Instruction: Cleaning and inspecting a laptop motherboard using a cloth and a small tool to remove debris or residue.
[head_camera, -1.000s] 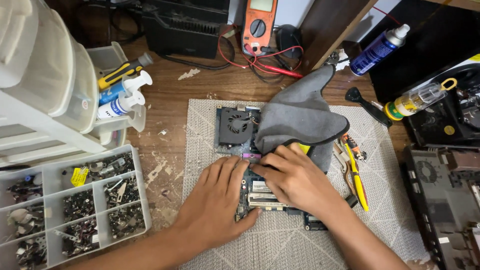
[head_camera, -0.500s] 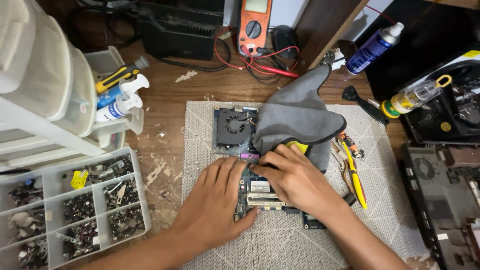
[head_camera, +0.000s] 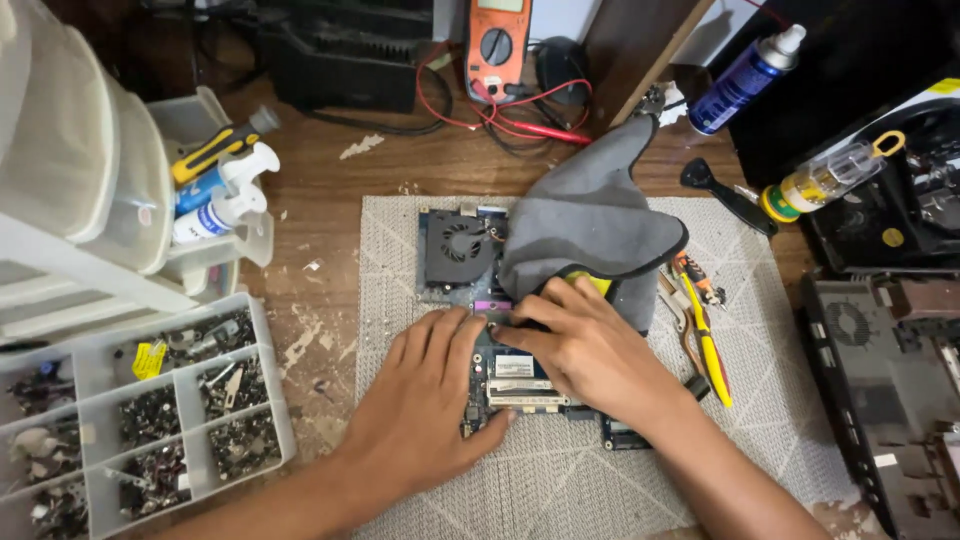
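A laptop circuit board (head_camera: 508, 375) with a black fan (head_camera: 458, 248) lies on a woven grey mat (head_camera: 600, 480). My left hand (head_camera: 425, 395) rests flat on the board's left side, fingers spread, pressing it down. My right hand (head_camera: 585, 345) pinches the lower edge of a grey cloth (head_camera: 590, 215) that drapes over the board's right part, fingertips near the board's middle. A yellow piece shows just under the cloth by my right fingers.
A clear parts organiser (head_camera: 130, 400) with screws sits at left, below white drawers and bottles (head_camera: 215, 200). An orange multimeter (head_camera: 497, 45) with red leads is at the back. Yellow-handled tools (head_camera: 705, 335) lie right of the board. A blue spray can (head_camera: 745, 65), a small bottle (head_camera: 825, 180) and a laptop shell (head_camera: 890, 380) stand at right.
Both hands stay on the board almost unmoved; the right fingers shifted slightly at the cloth's edge. The camera view drifted a little.
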